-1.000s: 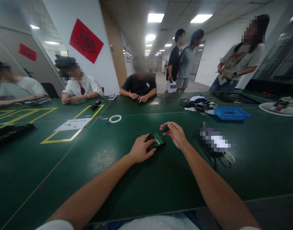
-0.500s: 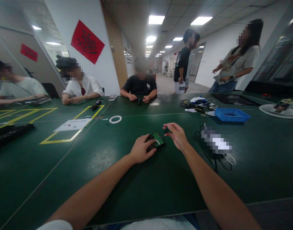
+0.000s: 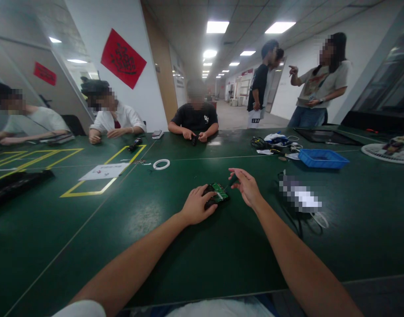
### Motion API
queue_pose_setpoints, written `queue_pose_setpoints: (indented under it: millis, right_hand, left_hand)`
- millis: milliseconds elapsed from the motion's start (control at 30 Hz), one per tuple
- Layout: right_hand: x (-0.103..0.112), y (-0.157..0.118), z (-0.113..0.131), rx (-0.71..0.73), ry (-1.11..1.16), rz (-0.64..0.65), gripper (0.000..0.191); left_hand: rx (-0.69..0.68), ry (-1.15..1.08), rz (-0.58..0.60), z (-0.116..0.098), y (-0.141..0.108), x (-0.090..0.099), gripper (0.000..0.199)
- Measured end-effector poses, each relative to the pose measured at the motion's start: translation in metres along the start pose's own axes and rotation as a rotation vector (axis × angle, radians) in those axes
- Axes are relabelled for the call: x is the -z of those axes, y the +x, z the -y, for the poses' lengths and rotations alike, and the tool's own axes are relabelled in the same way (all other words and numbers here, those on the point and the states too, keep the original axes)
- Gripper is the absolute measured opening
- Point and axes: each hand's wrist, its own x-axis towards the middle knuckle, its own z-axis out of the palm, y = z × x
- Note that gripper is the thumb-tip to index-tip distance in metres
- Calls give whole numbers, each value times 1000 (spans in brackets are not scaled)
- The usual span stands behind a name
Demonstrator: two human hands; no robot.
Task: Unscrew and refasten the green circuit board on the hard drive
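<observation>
A small black device with a green circuit board (image 3: 219, 191) lies on the green table (image 3: 189, 259). My left hand (image 3: 198, 205) grips its left side, with fingers over the board's edge and the thumb along the near side. My right hand (image 3: 246, 186) is just right of the device, its fingers pinched round a dark screwdriver (image 3: 233, 179). The tool's thin shaft slants down to the left, towards the board's right edge. Whether its tip touches the board is too small to tell.
Right of my right arm lies a phone (image 3: 303, 196) with cables. Beyond are a blue tray (image 3: 323, 159), a cable pile (image 3: 276, 141) and a round white grille (image 3: 387, 153). A white ring (image 3: 161, 164) and paper (image 3: 104, 171) lie left. A person (image 3: 195, 119) sits opposite.
The view has shifted slightly. My left hand stays on the device, and my right hand's fingers have tilted a little with the screwdriver. At the back right, a standing person has raised a hand.
</observation>
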Motion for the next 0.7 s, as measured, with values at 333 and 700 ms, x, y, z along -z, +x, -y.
queue_pose_setpoints:
  millis: [333, 700]
  right_hand:
    - [-2, -1, 0, -64, 125, 74, 41]
    - [-5, 1, -4, -14, -18, -43, 38]
  left_hand:
    - [3, -7, 0, -1, 0, 2, 50]
    - [6, 16, -5, -1, 0, 0, 50]
